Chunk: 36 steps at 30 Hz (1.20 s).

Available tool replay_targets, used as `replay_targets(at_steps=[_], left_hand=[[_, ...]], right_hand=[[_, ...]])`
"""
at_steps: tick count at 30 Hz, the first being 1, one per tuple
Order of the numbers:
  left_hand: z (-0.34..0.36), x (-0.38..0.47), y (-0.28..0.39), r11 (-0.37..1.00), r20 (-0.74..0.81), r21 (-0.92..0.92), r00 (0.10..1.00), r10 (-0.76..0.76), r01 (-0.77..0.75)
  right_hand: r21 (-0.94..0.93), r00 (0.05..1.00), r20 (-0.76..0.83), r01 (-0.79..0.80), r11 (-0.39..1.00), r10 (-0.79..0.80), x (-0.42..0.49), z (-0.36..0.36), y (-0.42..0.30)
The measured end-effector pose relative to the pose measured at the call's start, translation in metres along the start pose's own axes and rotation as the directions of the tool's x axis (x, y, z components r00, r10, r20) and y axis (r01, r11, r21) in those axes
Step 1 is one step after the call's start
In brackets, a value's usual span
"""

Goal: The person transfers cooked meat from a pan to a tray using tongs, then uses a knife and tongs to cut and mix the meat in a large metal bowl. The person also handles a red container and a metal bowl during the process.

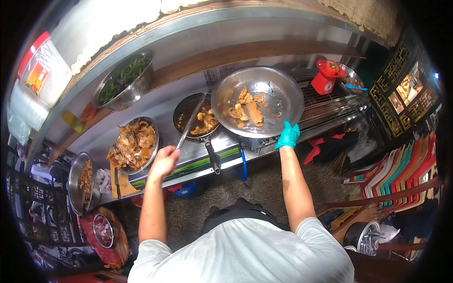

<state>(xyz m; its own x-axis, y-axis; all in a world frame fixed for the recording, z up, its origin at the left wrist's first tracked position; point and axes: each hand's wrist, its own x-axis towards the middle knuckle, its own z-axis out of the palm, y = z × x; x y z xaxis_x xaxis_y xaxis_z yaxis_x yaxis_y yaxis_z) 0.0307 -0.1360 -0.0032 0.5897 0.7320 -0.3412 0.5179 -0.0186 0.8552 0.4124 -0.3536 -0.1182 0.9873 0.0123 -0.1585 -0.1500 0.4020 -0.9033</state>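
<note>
My left hand is bare and closed around the handle of a long metal utensil. The utensil reaches over a black frying pan, where browned food pieces lie in dark liquid. Its exact kind is hard to tell. My right hand, in a teal glove, grips the near rim of a wide stainless steel bowl. Several golden-brown fried pieces rest in that bowl. The bowl overlaps the right edge of the pan. Toward me points the pan's black handle.
Left of the pan stands a bowl heaped with cooked meat, beside a knife on a wooden board. A shelf above carries a bowl of green vegetables. Farther right are a grill rack and a red container.
</note>
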Motion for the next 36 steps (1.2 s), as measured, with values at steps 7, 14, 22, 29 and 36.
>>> replay_targets(at_steps=[7, 14, 22, 29, 36], left_hand=[[-0.045, -0.001, -0.029, 0.804, -0.060, 0.594, 0.995, 0.073, -0.023], [-0.006, 0.036, -0.032, 0.690, 0.017, 0.708, 0.981, 0.194, -0.149], [-0.026, 0.020, -0.041, 0.681, -0.121, 0.706, 0.915, 0.386, -0.194], [-0.049, -0.005, -0.005, 0.689, -0.196, 0.699, 0.876, 0.440, -0.190], [-0.010, -0.032, 0.059, 0.671, -0.034, 0.653, 0.872, 0.487, -0.350]], right_hand=[[0.024, 0.988, -0.103, 0.122, 0.992, -0.119, -0.001, 0.013, -0.004], [-0.022, 0.996, -0.031, 0.078, 0.997, -0.079, -0.003, 0.008, -0.015], [0.020, 0.987, -0.023, 0.161, 0.987, -0.160, 0.007, 0.001, 0.001], [0.029, 0.982, 0.007, 0.190, 0.981, -0.191, 0.005, 0.000, 0.003], [0.039, 0.976, 0.000, 0.219, 0.975, -0.220, 0.000, 0.000, 0.003]])
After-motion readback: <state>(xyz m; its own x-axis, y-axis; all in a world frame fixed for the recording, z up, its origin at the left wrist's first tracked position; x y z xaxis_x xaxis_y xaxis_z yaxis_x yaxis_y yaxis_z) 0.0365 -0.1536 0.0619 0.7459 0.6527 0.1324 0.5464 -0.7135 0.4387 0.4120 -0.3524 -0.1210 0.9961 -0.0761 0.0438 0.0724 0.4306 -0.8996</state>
